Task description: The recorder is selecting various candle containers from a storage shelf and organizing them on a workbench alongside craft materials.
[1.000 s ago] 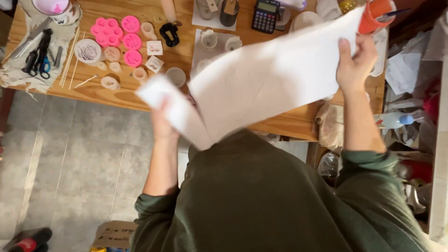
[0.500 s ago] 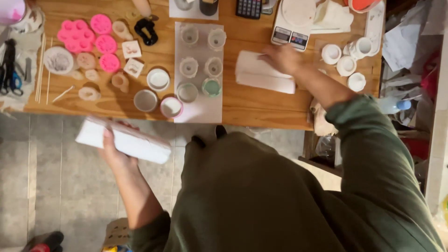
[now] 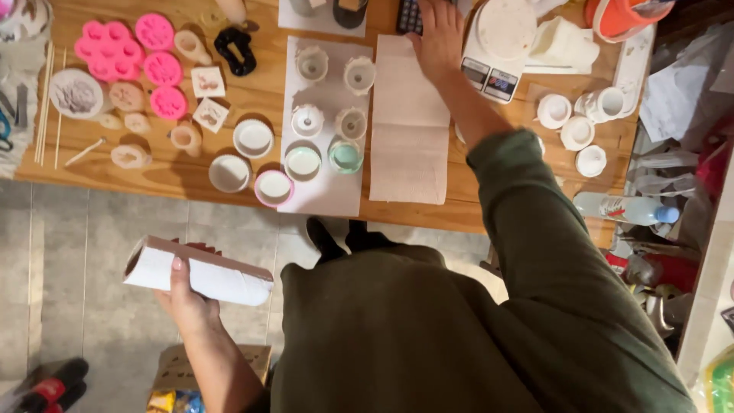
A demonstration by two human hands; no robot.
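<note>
My left hand (image 3: 183,294) grips a roll of white paper towel (image 3: 200,271), held level over the tiled floor, below the table's front edge. My right hand (image 3: 437,34) reaches across the wooden table (image 3: 252,92) and lies flat, fingers apart, on the far end of a white paper sheet (image 3: 409,126) spread out on the wood. Left of that sheet lies another paper sheet (image 3: 319,191) carrying several small white pots and one with green liquid (image 3: 346,155).
Pink silicone moulds (image 3: 130,57) and small white casts sit at the table's left. A kitchen scale (image 3: 497,46), a calculator (image 3: 409,15), an orange cup (image 3: 623,17) and white pots (image 3: 581,122) crowd the right. A water bottle (image 3: 623,208) lies below the table's right end.
A large sheet held up in both hands was torn off; my right hand has laid it on the table and flattened it out. My left hand dropped down with the roll.
</note>
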